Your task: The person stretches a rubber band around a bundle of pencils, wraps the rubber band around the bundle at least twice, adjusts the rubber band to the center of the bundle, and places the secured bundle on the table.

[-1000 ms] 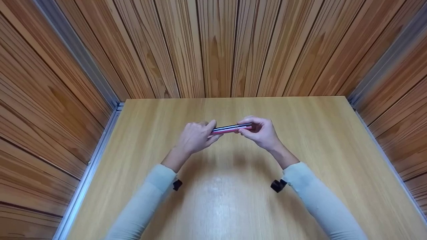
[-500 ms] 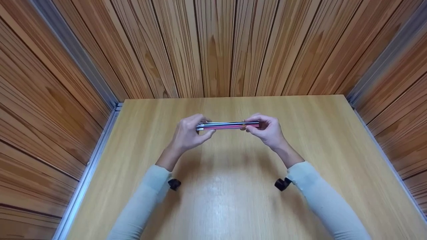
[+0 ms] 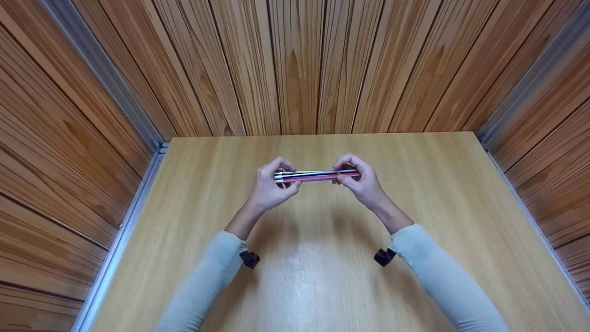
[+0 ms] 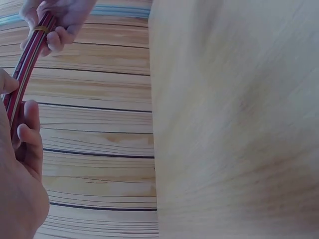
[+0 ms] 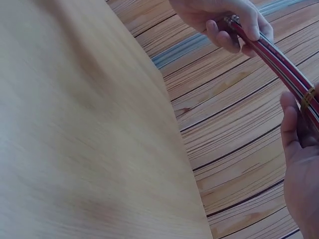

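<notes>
A bundle of several pencils (image 3: pixel 315 175), red, dark and pale striped, is held level above the table between both hands. My left hand (image 3: pixel 271 188) pinches the bundle's left end, where silvery tips show, with the thumb on the near side. Towards the other end my right hand (image 3: pixel 366 185) grips the pencils between thumb and fingers. A yellowish rubber band (image 5: pixel 307 99) circles the bundle beside the right fingers, and the left wrist view shows that same band (image 4: pixel 41 29) too. The pencils' right ends are partly hidden by the right hand.
Below the hands lies a light wooden table (image 3: pixel 304 258). Wood-plank walls (image 3: pixel 299 69) rise behind it and on both sides, with metal rails (image 3: pixel 122 226) along the table's sides. Small black devices (image 3: pixel 384 257) hang at both wrists.
The left hand has shifted from over the bundle to its left end, uncovering the silvery tips. The bundle has turned more level. The right hand moved slightly right, then back left.
</notes>
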`<action>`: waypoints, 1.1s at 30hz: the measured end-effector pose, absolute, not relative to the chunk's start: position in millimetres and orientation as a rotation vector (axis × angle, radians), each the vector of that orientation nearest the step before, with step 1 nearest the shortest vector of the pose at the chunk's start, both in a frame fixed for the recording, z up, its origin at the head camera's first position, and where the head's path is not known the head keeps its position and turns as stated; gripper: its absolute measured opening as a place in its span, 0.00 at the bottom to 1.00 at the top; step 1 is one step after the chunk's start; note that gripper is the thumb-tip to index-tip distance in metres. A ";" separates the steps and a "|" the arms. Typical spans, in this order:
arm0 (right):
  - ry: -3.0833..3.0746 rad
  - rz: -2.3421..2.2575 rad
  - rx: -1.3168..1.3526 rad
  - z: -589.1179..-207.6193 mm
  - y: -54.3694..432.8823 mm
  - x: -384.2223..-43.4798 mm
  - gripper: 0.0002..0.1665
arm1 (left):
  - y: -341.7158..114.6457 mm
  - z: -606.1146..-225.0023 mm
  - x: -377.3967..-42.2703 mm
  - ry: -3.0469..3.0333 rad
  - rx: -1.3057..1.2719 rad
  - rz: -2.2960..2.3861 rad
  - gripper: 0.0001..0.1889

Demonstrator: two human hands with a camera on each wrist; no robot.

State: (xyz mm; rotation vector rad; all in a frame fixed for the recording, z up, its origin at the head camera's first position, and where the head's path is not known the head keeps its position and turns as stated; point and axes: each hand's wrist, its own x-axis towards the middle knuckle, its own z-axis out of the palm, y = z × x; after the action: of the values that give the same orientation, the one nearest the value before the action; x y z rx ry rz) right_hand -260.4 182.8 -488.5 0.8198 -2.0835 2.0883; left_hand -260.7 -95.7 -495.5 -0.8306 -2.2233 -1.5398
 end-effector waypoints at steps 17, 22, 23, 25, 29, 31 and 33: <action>-2.090 2.037 0.991 -486.8 190.1 -263.1 0.17 | -101.6 -490.4 -259.2 -2.125 -0.740 -1.944 0.10; -2.118 2.041 0.921 -482.6 200.1 -266.5 0.16 | -106.2 -487.8 -260.0 -2.120 -0.684 -1.992 0.11; -2.128 2.037 0.934 -481.7 200.6 -266.7 0.15 | -106.4 -487.5 -260.0 -2.121 -0.681 -2.003 0.11; -2.145 2.037 0.982 -480.3 199.6 -266.3 0.15 | -105.9 -487.0 -259.5 -2.130 -0.675 -2.024 0.11; -2.191 1.993 1.051 -480.6 191.8 -263.6 0.17 | -101.3 -487.5 -258.0 -2.156 -0.648 -2.054 0.12; -2.202 1.954 1.046 -481.7 187.5 -262.2 0.18 | -98.2 -488.5 -256.8 -2.163 -0.621 -2.064 0.11; -2.199 1.914 1.032 -482.6 184.5 -261.4 0.18 | -95.2 -489.9 -255.9 -2.162 -0.595 -2.066 0.11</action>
State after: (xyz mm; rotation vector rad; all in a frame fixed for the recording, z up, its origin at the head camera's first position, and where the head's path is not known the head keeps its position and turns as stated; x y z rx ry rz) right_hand -261.4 184.5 -482.6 1.0322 -2.1988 1.9142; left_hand -255.9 -95.2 -489.9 -0.5950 -2.1616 -2.0656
